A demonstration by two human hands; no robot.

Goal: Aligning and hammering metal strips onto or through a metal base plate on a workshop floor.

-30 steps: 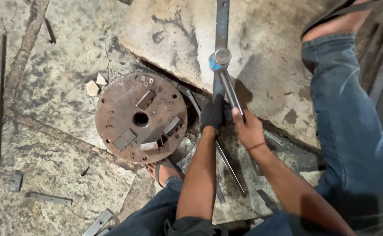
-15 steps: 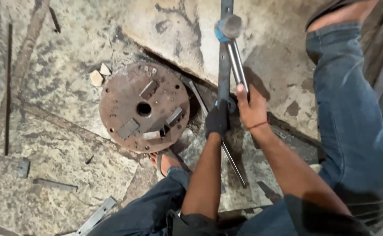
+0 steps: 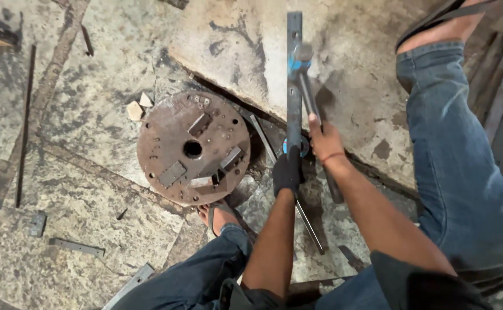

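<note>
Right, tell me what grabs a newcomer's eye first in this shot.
The rusty round metal plate lies flat on the stone floor left of centre, with a hole in its middle and small blocks fixed on top. Right of it, the gloved left hand steadies a long flat steel bar while the bare right hand grips a hammer whose head is over the bar.

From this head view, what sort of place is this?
Probably a small metal workshop, with work done on the floor. A rusty round steel plate with bolted blocks lies on stained stone slabs, loose metal strips are scattered about, and the right hand swings a hammer beside a flat steel bar.
</note>
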